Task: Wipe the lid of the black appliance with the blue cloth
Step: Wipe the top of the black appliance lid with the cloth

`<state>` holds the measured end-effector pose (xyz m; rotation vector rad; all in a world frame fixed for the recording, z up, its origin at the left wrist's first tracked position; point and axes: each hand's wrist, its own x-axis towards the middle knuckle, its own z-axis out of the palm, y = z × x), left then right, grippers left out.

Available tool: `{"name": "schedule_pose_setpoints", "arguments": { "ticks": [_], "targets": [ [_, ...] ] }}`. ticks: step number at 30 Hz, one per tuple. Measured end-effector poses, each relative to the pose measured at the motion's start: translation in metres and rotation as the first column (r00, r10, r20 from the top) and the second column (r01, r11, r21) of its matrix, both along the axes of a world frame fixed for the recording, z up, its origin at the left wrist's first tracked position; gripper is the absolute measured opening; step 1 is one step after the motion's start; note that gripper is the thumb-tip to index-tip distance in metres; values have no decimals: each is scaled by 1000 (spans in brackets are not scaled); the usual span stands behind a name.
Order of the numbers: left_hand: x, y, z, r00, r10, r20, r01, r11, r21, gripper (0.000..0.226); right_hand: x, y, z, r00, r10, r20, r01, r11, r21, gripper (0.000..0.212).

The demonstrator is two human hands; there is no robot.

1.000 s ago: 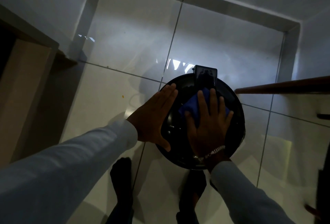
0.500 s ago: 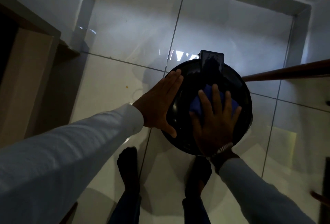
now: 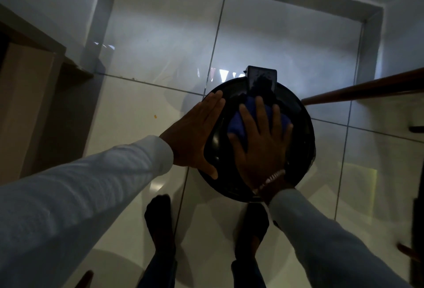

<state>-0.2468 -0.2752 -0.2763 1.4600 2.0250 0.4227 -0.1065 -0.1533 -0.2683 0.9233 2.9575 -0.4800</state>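
Note:
A round black appliance (image 3: 300, 131) stands on the white tiled floor, seen from above, with a glossy lid and a rectangular black handle block (image 3: 261, 80) at its far edge. My right hand (image 3: 263, 147) lies flat with spread fingers on the blue cloth (image 3: 238, 122), pressing it onto the middle of the lid. Most of the cloth is hidden under the palm. My left hand (image 3: 195, 138) rests flat against the lid's left rim, fingers together, holding nothing.
My two feet in dark socks (image 3: 160, 221) stand just in front of the appliance. A wooden rail (image 3: 367, 88) juts in from the right. A wooden door frame (image 3: 29, 85) is at the left. White walls close the corner behind.
My right hand has slid the blue cloth a little toward the handle block at the lid's far edge. The left hand stays on the left rim.

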Motion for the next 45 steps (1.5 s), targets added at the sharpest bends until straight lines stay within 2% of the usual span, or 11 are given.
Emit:
{"name": "schedule_pose_setpoints", "arguments": {
  "ticks": [4, 8, 13, 15, 19, 22, 25, 30, 36, 42, 45],
  "targets": [
    [0, -1, 3, 995, 49, 82, -52, 998, 26, 148, -10, -18, 2, 989, 150, 7, -150, 989, -8, 71],
    [1, -1, 2, 1000, 10, 6, -10, 1000, 12, 147, 42, -13, 4, 967, 256, 18, -256, 966, 22, 59],
    [0, -1, 0, 1000, 10, 18, -10, 1000, -3, 149, 11, -1, 6, 999, -40, -21, 39, 999, -16, 59],
    [0, -1, 1, 1000, 10, 20, -10, 1000, 1, 147, -12, -8, 5, 998, -56, -34, 54, 998, -43, 65],
    [1, -2, 3, 1000, 12, 7, -13, 999, 48, 133, 7, -25, 9, 986, 166, -26, -167, 985, -42, 70],
    [0, 0, 1, 1000, 3, -17, -4, 1000, -8, 148, 61, -20, 6, 968, 249, -34, -249, 969, -5, 58],
    [-1, 0, 0, 1000, -9, -2, 9, 998, -59, 151, 83, 3, 3, 985, 171, -3, -171, 985, 28, 57],
    [0, -1, 3, 1000, -20, -24, 18, 998, -65, 151, 24, 10, -5, 987, -134, -87, 134, 991, 1, 58],
    [1, 2, 11, 995, -59, -82, 51, 994, -101, 151, 73, -10, -15, 976, 216, -1, -215, 972, 94, 71],
    [1, 1, 6, 997, -46, -55, 41, 996, -79, 149, 45, 26, -4, 976, -193, -98, 194, 981, 4, 64],
    [2, 1, 7, 997, -41, -59, 36, 996, -79, 148, 3, 8, -4, 989, -136, -54, 136, 991, -3, 63]
  ]
}}
